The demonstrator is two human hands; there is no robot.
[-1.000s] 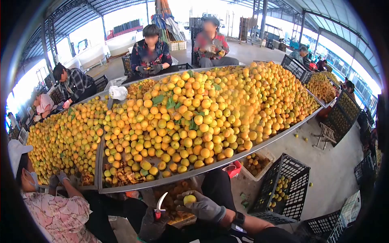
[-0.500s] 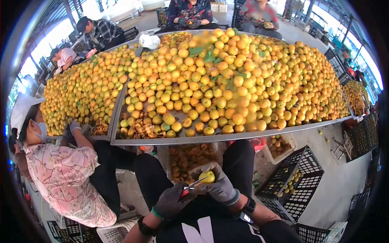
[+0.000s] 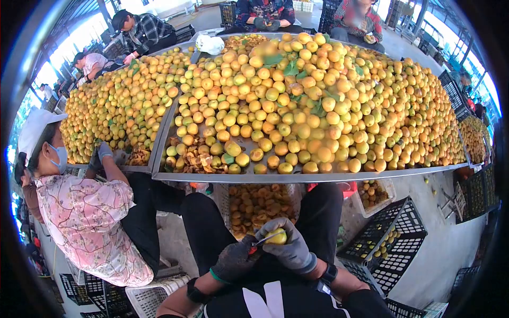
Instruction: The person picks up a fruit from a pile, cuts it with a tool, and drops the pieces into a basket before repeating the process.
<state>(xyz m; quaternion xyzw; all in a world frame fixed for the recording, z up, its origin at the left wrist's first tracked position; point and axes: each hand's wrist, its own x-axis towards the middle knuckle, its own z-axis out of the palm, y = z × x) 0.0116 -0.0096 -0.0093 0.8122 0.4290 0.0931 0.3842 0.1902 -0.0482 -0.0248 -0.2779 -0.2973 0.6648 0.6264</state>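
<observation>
My left hand (image 3: 235,261), in a dark glove with a green cuff, is closed around the red handle of a small knife (image 3: 260,243). The blade reaches across and lies against a yellow-green apricot (image 3: 276,237). My right hand (image 3: 291,250), in a grey glove, grips that apricot between thumb and fingers. Both hands are close together above my lap. Just beyond them, between my knees, a crate (image 3: 225,209) holds cut apricot pieces (image 3: 258,203).
A metal-edged table (image 3: 318,177) carries heaped whole apricots (image 3: 297,106). Scraps (image 3: 199,160) lie near its front edge. A person in a pink blouse (image 3: 85,217) sits at my left; others sit across. Black crates (image 3: 395,259) and a white basket (image 3: 389,191) stand at my right.
The view has shifted, so the table and people appear slightly further right. The knife blade now lies flatter across the apricot. Both hands keep their hold.
</observation>
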